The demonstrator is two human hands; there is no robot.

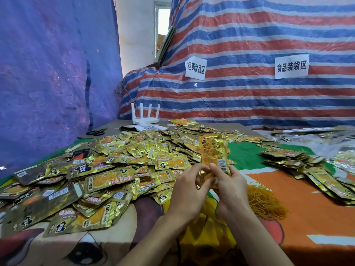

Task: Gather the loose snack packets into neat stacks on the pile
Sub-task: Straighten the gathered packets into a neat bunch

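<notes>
- Head view: the left hand [184, 187] and right hand [232, 187] meet over the middle of the table [317, 217], both gripping the lower end of one small bundle of packets [213, 150].
- The bundle stands upright, its printed back with the barcode facing the camera and its top end well above the fingers.
- The left hand's fingers are curled, with the thumb and fingertips pinching the bundle's lower left edge.
- The right hand's thumb presses on the front of the bundle near the barcode, and its other fingers wrap round behind.
- The big pile of loose packets [115, 160], gold foil with orange print, spreads over the left half of the table and runs back to its far edge; the packets lie at all angles, overlapping.
- Rows of stacked packets [307, 169] lie on the right side, well apart from the loose pile.
- A heap of yellow rubber bands [263, 200] sits just right of the right wrist.
- A cartoon-printed cloth [76, 250] covers the table.
- At the far left corner stand a white router [145, 116] with four aerials, a sheet with a QR code [149, 128] just in front of it, and black scissors [96, 132] to its left.
- Behind hangs a red, white and blue striped tarp [249, 35] bearing two white paper signs [291, 66]; a blue tarp [48, 73] covers the left wall.
</notes>
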